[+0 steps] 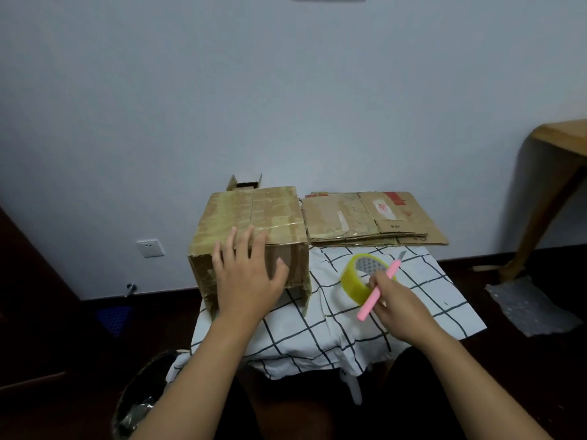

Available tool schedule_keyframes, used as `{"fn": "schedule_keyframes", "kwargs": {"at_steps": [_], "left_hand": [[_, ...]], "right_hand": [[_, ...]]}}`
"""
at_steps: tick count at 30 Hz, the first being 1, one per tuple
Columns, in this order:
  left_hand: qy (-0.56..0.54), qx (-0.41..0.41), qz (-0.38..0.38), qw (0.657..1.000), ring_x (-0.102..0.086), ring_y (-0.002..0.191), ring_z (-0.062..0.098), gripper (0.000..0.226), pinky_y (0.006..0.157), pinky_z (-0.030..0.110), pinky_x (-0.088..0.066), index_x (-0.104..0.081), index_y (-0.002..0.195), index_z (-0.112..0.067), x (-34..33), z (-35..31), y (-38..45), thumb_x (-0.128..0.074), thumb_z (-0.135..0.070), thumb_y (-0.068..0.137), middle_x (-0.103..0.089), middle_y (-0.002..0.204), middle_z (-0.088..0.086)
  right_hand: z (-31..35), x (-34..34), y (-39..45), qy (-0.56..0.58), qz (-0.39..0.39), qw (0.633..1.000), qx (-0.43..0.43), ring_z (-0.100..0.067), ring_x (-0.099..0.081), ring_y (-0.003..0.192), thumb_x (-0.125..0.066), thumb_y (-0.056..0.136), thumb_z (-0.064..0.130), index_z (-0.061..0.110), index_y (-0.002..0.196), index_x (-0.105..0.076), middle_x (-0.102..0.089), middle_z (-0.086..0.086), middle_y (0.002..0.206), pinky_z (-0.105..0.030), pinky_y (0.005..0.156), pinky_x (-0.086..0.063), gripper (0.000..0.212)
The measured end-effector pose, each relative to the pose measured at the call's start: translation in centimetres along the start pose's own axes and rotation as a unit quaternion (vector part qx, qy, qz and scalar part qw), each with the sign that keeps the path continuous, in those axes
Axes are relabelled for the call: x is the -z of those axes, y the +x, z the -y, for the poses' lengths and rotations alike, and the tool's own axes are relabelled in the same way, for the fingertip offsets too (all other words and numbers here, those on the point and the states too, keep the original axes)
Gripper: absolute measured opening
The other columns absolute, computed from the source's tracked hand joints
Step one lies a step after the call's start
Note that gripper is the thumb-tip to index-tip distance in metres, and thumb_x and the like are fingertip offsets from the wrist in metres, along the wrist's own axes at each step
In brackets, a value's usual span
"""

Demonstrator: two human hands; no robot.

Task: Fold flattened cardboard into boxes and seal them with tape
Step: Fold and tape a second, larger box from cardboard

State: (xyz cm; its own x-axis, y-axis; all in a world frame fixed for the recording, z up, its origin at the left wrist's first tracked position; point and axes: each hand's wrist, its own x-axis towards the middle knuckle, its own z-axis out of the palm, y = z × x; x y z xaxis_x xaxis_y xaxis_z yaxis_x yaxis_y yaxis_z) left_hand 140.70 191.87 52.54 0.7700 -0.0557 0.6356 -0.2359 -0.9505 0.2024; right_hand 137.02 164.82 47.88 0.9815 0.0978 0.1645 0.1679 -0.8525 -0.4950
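Left hand (pixel 246 274) is resting flat on the near top edge of the assembled brown cardboard box (pixel 251 230), fingers straight and spread, nothing gripped. Box is sitting on the left half of the small table covered with a white black-grid cloth (pixel 317 331), its top already covered in clear tape strips, bottom flaps hanging open on the near side

Right hand (pixel 397 308) is gripping a pink-handled craft knife (pixel 378 290), fingers curled round the handle, blade pointing far-right. Same hand is sitting against the roll of yellowish clear tape (pixel 360 279); can't tell whether it's also holding the roll. Roll is standing tilted on the cloth, right of the box

Stack of flattened brown cardboard sheets (pixel 368 217) is lying on the far right of the table, just beside the box. A smaller open cardboard box (pixel 244 183) is peeking out behind the big one, against the wall

Off-table: white wall socket (pixel 150 248) low on the left, wooden table leg (pixel 552 198) far right, dark bin with a plastic liner (pixel 139 401) near left on the floor
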Motion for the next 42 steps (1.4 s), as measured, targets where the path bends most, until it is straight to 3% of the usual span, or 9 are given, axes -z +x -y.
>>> {"fn": "schedule_keyframes", "kwargs": {"at_steps": [5, 7, 10, 17, 23, 27, 32, 36, 42], "left_hand": [[-0.116, -0.037, 0.023, 0.992, -0.042, 0.13, 0.021, 0.053, 0.113, 0.046, -0.033, -0.05, 0.137, -0.017, 1.6, -0.9, 2.0, -0.047, -0.038, 0.089, -0.051, 0.138, 0.001], [-0.186, -0.045, 0.041, 0.981, -0.042, 0.129, 0.015, 0.051, 0.11, 0.035, -0.034, -0.048, 0.14, -0.019, 2.8, -1.6, 3.4, -0.051, -0.032, 0.091, -0.05, 0.139, -0.003], [-0.303, -0.014, 0.056, 0.951, -0.043, 0.129, 0.009, 0.051, 0.109, 0.028, -0.034, -0.049, 0.141, -0.022, 4.6, -2.3, 5.8, -0.056, -0.024, 0.091, -0.05, 0.14, -0.007], [-0.493, 0.043, 0.104, 0.863, -0.05, 0.127, 0.006, 0.056, 0.107, 0.039, -0.045, -0.051, 0.138, -0.03, 7.6, -1.4, 9.6, -0.052, -0.018, 0.084, -0.054, 0.14, -0.009], [-0.507, 0.042, 0.058, 0.859, -0.058, 0.1, -0.009, 0.043, 0.083, 0.014, -0.049, -0.063, 0.114, -0.029, 8.5, 0.1, 9.0, -0.048, -0.014, 0.077, -0.062, 0.118, -0.003], [-0.499, 0.055, 0.022, 0.864, -0.061, 0.097, -0.006, 0.035, 0.086, 0.018, -0.051, -0.066, 0.1, -0.034, 8.4, 1.0, 8.5, -0.049, -0.014, 0.076, -0.063, 0.11, -0.011], [-0.483, 0.06, 0.012, 0.874, -0.06, 0.104, 0.004, 0.032, 0.083, 0.013, -0.048, -0.067, 0.099, -0.027, 8.4, 1.5, 7.8, -0.047, -0.015, 0.077, -0.064, 0.111, -0.003], [-0.469, 0.058, 0.0, 0.881, -0.059, 0.109, 0.01, 0.031, 0.085, 0.017, -0.051, -0.063, 0.098, -0.035, 8.2, 1.8, 7.5, -0.048, -0.016, 0.078, -0.062, 0.11, -0.007], [-0.46, 0.056, 0.005, 0.886, -0.059, 0.102, 0.006, 0.022, 0.081, 0.018, -0.051, -0.063, 0.094, -0.032, 8.3, 2.2, 7.4, -0.054, -0.016, 0.083, -0.062, 0.108, -0.005]], "right_hand": [[3.6, 4.9, 0.8, 0.063, -0.081, 0.994, 0.046, -0.018, -0.054, 0.069, -0.064, 0.089, 0.007, 0.029, 0.095, -0.038, -0.06, 0.001, 0.083, -0.035, 0.061, -0.043, 0.035], [5.5, 6.4, 1.4, 0.1, -0.11, 0.986, 0.078, -0.014, -0.056, 0.073, -0.067, 0.087, 0.007, 0.038, 0.09, -0.037, -0.062, 0.011, 0.088, -0.039, 0.067, -0.047, 0.044], [8.3, 8.0, 2.4, 0.151, -0.139, 0.968, 0.141, -0.001, -0.055, 0.077, -0.07, 0.084, 0.0, 0.043, 0.085, -0.036, -0.057, 0.03, 0.09, -0.029, 0.066, -0.044, 0.054], [12.4, 8.3, 4.6, 0.175, -0.126, 0.95, 0.225, -0.028, -0.059, 0.09, -0.071, 0.081, -0.001, 0.037, 0.089, -0.036, -0.061, 0.009, 0.096, -0.043, 0.077, -0.048, 0.052], [14.1, 6.9, 6.3, 0.155, -0.144, 0.943, 0.257, -0.031, -0.06, 0.088, -0.069, 0.077, 0.005, 0.038, 0.087, -0.035, -0.066, 0.0, 0.097, -0.053, 0.073, -0.05, 0.049], [14.8, 5.9, 7.0, 0.135, -0.149, 0.941, 0.272, -0.025, -0.064, 0.099, -0.07, 0.08, 0.005, 0.053, 0.089, -0.033, -0.068, 0.0, 0.102, -0.049, 0.077, -0.053, 0.062], [15.2, 5.4, 7.4, 0.122, -0.155, 0.941, 0.274, -0.033, -0.064, 0.092, -0.068, 0.081, 0.013, 0.054, 0.089, -0.033, -0.068, -0.002, 0.099, -0.051, 0.072, -0.053, 0.055], [15.5, 5.1, 7.5, 0.121, -0.142, 0.945, 0.267, -0.032, -0.063, 0.093, -0.07, 0.082, 0.009, 0.054, 0.089, -0.033, -0.066, -0.003, 0.099, -0.052, 0.074, -0.052, 0.059], [15.7, 5.1, 7.4, 0.123, -0.135, 0.947, 0.264, -0.029, -0.063, 0.089, -0.071, 0.083, 0.011, 0.057, 0.089, -0.033, -0.066, -0.003, 0.1, -0.05, 0.073, -0.053, 0.06]]}}
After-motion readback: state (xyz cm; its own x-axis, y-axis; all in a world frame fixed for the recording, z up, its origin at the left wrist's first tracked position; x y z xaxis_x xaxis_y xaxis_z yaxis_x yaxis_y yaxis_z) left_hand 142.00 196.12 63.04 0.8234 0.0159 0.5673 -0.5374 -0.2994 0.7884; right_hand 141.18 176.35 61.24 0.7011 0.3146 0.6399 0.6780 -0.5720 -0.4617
